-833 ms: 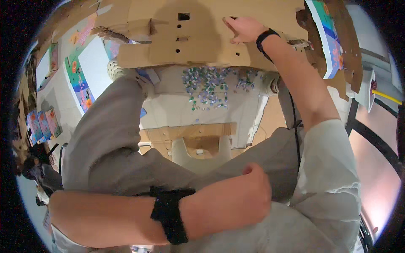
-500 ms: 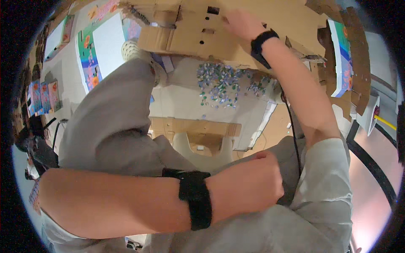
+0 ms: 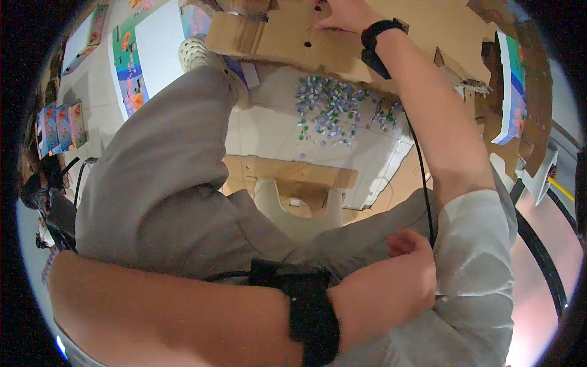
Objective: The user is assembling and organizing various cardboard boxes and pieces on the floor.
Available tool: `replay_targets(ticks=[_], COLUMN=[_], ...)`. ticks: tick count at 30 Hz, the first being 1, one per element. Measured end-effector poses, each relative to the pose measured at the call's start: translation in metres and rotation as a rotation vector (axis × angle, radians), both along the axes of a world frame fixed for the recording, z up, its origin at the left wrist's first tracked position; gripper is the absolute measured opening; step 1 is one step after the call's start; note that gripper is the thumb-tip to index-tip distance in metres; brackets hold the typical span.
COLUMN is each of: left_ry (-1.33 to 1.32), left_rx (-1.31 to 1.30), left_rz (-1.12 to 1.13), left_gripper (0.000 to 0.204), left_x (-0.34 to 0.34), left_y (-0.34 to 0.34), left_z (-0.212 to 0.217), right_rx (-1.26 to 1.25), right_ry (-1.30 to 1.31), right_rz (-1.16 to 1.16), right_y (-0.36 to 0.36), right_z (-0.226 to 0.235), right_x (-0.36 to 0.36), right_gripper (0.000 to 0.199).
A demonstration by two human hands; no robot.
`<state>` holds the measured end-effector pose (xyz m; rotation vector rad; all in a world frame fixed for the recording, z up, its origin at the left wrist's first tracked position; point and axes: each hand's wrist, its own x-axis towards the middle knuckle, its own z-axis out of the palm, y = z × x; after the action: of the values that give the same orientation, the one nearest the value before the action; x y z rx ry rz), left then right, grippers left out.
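At the top edge, my right hand point(image 3: 347, 14) lies against a brown cardboard piece point(image 3: 275, 40) with small punched holes. Its thumb is stretched out over the board, apart from the other fingers, which are partly cut off by the picture's edge. My left hand point(image 3: 391, 290) crosses in front of my body, beside my right sleeve. Its fingers are curled in, and the inside of the palm is hidden. Black straps circle both wrists. Below the cardboard, a heap of small green, white and violet discs point(image 3: 327, 101) is spread over a pale surface.
Printed floral card sheets point(image 3: 128, 73) lie on the left, and small printed boxes point(image 3: 61, 128) stand further left. Another printed panel point(image 3: 510, 92) stands upright at the right. A black cable point(image 3: 422, 171) runs down beside my right forearm. My grey-trousered legs frame a pale stool seat point(image 3: 299, 214).
My view has shifted slightly. The right hand has moved up and left on the cardboard, toward a hole. My left hand has moved right and its curled fingers have loosened a little.
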<state>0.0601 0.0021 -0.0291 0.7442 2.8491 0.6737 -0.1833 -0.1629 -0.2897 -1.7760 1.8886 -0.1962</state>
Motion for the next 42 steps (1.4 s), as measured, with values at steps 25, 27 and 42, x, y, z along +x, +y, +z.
replay_targets(ticks=[25, 27, 42], left_ry=[0.334, 0.293, 0.04], left_rx=[-0.177, -0.169, -0.19], left_rz=[-0.137, -0.18, -0.25], left_gripper=[0.034, 0.035, 0.029], left_x=[0.037, 0.043, 0.057], left_y=[0.039, 0.041, 0.026], left_z=[-0.015, -0.013, -0.006], right_rx=[-0.239, -0.239, -0.053], right_ry=[0.014, -0.283, -0.023], right_rz=[-0.42, -0.606, -1.069], right_y=[0.052, 0.088, 0.234], right_z=[-0.003, 0.007, -0.215], right_x=[0.034, 0.033, 0.171], right_gripper=[0.034, 0.042, 0.028])
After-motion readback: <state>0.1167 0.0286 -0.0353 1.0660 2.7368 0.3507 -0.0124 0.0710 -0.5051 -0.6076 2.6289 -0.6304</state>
